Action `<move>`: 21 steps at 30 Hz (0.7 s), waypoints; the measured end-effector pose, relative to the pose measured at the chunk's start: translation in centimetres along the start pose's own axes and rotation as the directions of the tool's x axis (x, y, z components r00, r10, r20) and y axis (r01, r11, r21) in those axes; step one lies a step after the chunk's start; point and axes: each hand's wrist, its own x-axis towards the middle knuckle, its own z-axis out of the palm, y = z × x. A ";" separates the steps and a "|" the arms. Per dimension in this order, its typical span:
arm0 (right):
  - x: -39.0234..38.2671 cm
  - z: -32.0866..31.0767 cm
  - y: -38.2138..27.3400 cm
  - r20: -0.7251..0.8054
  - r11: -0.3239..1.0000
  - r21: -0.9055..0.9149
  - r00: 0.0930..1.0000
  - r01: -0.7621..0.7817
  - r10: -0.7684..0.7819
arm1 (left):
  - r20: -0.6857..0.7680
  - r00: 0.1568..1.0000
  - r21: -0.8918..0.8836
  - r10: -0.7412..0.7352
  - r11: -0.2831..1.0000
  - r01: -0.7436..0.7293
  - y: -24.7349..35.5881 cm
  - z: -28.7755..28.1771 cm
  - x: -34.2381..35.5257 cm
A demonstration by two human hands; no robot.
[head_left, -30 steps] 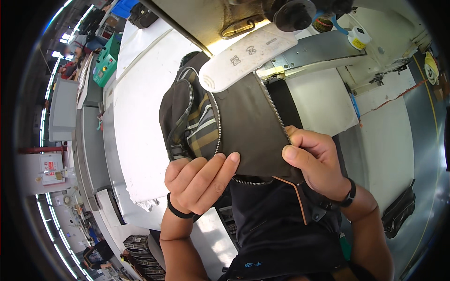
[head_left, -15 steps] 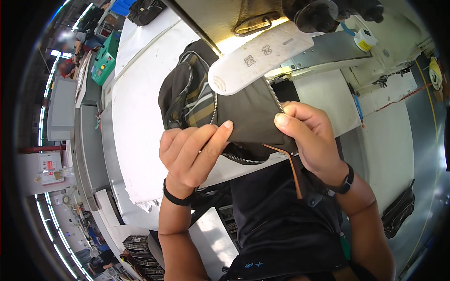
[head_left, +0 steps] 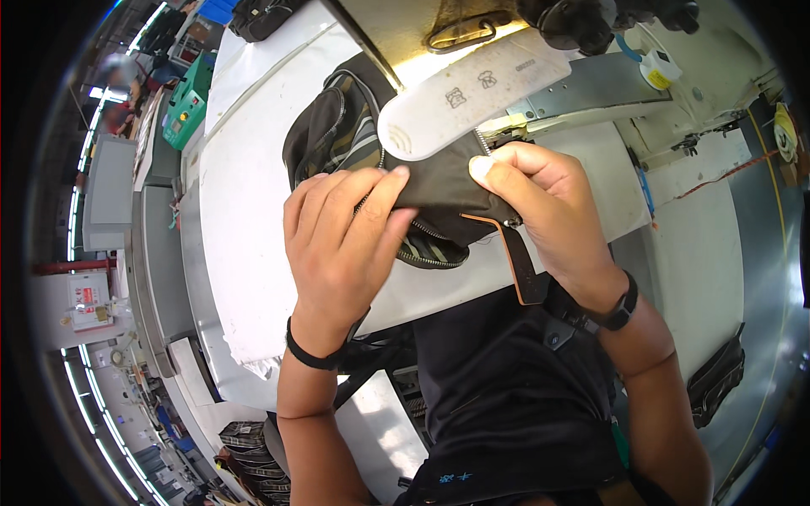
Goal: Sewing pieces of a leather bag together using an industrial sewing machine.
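A dark fabric bag (head_left: 434,181) with metal zippers and a striped side panel lies partly under the white cover plate of a sewing machine (head_left: 472,97). My left hand (head_left: 342,228) has its fingers curled over the bag's near left part, gripping the fabric. At the bag's right edge, beside a zipper, my right hand (head_left: 553,207) pinches the cloth between thumb and fingers. A dark leather strap (head_left: 521,266) with a brown edge hangs from the near right corner, below my right hand. The machine's needle area is hidden behind the cover plate.
The white table (head_left: 245,244) spreads under and left of the bag. A black bag (head_left: 261,17) sits at its far end, near a green machine box (head_left: 187,101). A small white bottle (head_left: 658,72) stands at the far right. Another dark bag (head_left: 715,375) lies at lower right.
Both hands have moved away from me, drawing the bag's near edge farther under the machine. The leather strap has turned, now showing its broad dark face.
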 end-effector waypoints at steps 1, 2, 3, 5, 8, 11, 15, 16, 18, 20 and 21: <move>0.0 0.0 0.0 0.011 1.000 -0.011 1.000 0.002 -0.002 | -0.017 1.000 -0.035 -0.009 0.999 0.009 0.4 0.0 0.2; 0.1 -0.1 0.0 0.012 1.000 -0.012 1.000 0.003 -0.003 | -0.037 0.999 -0.064 -0.026 0.998 0.024 0.9 0.0 0.3; 0.1 0.0 0.0 -0.007 0.999 -0.045 1.000 0.027 -0.027 | -0.037 0.999 -0.148 0.009 0.989 -0.015 1.1 0.2 0.6; 0.0 0.1 0.2 -0.016 0.996 -0.078 0.999 0.050 -0.052 | -0.047 0.998 -0.221 0.049 0.973 -0.058 1.5 0.9 0.8; 0.1 0.2 0.2 -0.031 0.999 -0.040 0.999 0.014 -0.015 | -0.074 0.996 -0.213 0.056 0.975 -0.070 1.3 1.9 0.9; 0.5 0.4 0.0 -0.042 0.998 -0.049 0.999 0.025 -0.027 | -0.096 0.994 -0.198 0.047 0.978 -0.065 0.8 2.6 1.0; 1.1 0.6 -0.2 -0.069 0.997 -0.076 0.998 -0.002 -0.003 | -0.079 0.997 -0.184 0.007 0.983 -0.022 0.9 2.4 1.4; 1.2 0.6 -0.2 -0.079 0.997 -0.078 0.996 0.021 -0.027 | -0.065 0.998 -0.191 -0.024 0.981 0.011 1.2 2.4 1.6; 1.4 0.6 -0.1 -0.100 0.992 -0.112 0.993 0.056 -0.067 | -0.026 0.999 -0.211 -0.038 0.977 0.032 2.0 1.9 1.8; 1.5 0.6 -0.1 -0.104 0.991 -0.083 0.988 0.103 -0.111 | -0.006 0.998 -0.299 -0.060 0.953 0.055 2.8 1.8 2.1; 1.6 0.5 -0.1 -0.098 0.993 -0.106 0.993 0.051 -0.062 | -0.015 0.997 -0.324 -0.073 0.944 0.064 3.1 1.9 2.3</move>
